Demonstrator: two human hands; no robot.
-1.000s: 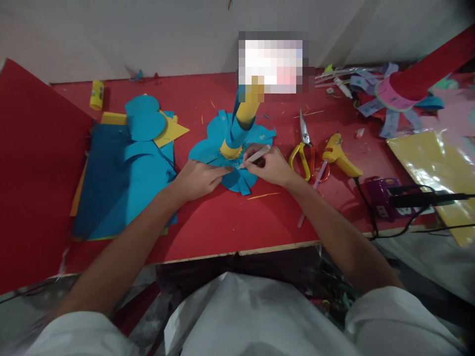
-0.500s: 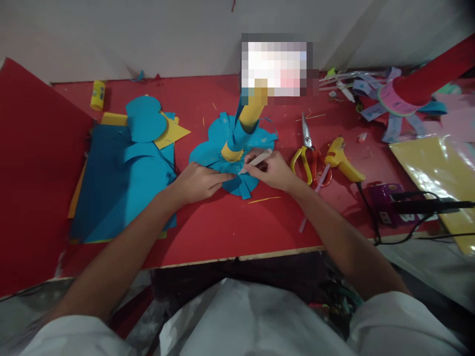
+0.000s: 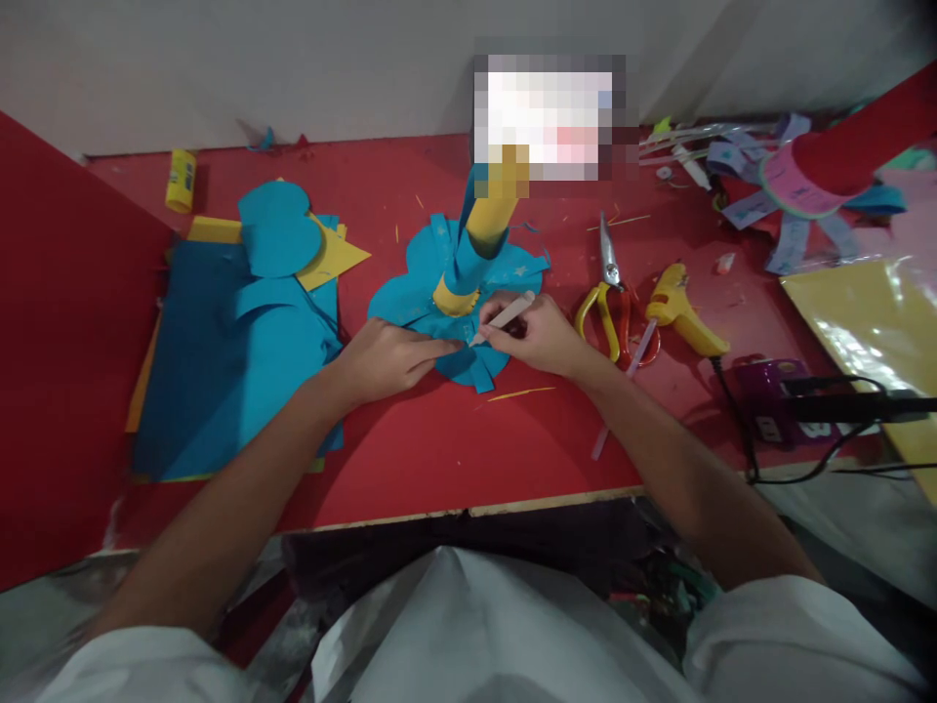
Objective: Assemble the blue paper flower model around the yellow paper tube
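A blue paper flower shape (image 3: 425, 259) lies on the red table, with a yellow and blue paper tube (image 3: 489, 223) standing tilted from its middle. Small pale star drawings show on the blue strips. Between the fingers of my right hand (image 3: 538, 332) is a white marker pen (image 3: 510, 310), its tip against a blue strip near the tube's base. My left hand (image 3: 387, 356) lies flat at the flower's lower left, fingers stretched toward the pen tip and pressing on the paper.
Scissors (image 3: 609, 268) and a yellow glue gun (image 3: 684, 310) with a glue stick lie right of my hand. Blue and yellow paper sheets (image 3: 197, 361) are stacked at left, near a glue stick tube (image 3: 181, 182). At far right are a purple box (image 3: 772, 398) and a red tube (image 3: 856, 146).
The view has shifted slightly. Both hands stay nearly in place, the pen still at the same blue strip.
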